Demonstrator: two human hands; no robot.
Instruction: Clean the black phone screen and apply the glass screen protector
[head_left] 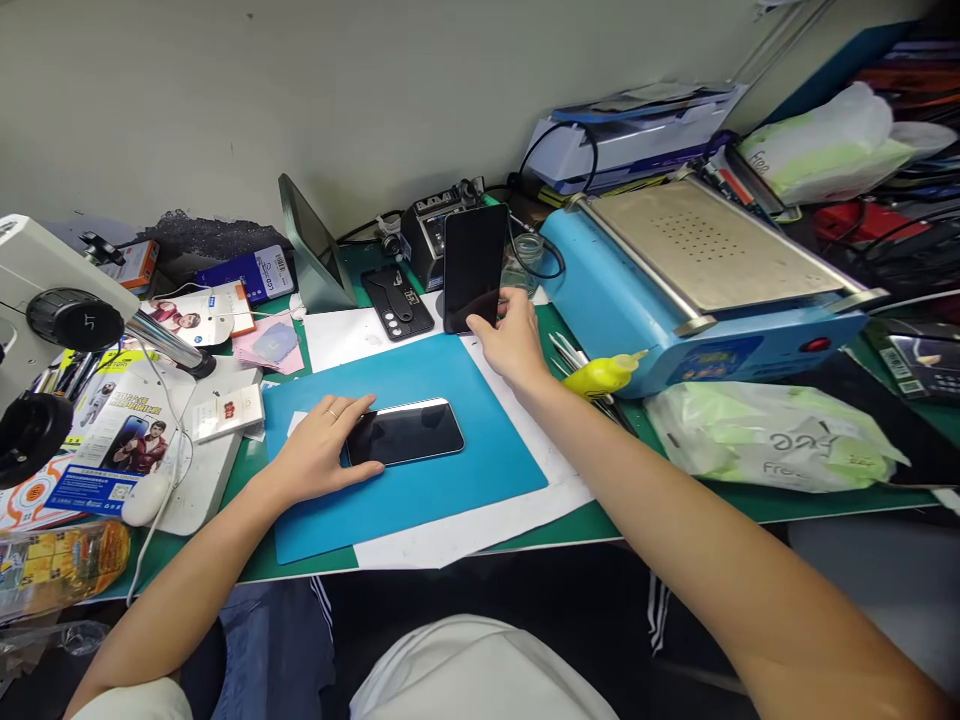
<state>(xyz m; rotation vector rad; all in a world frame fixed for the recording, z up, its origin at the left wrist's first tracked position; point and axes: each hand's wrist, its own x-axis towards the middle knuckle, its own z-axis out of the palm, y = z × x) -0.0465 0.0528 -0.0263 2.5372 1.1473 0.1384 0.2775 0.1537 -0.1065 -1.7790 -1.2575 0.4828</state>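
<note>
A black phone [405, 433] lies screen up on a blue mat [465, 480]. My left hand [319, 450] rests on the mat with its fingers flat and apart, touching the phone's left end. Further back, my right hand [512, 338] grips the lower edge of a second black phone [474, 266], which stands upright near the back of the desk.
A blue heating machine [697, 290] fills the right side, with a yellow bottle [602, 376] and tweezers [568, 352] in front of it. A microscope [52, 320] and product boxes crowd the left. A soldering station [426, 232] and a grey stand [315, 250] sit at the back.
</note>
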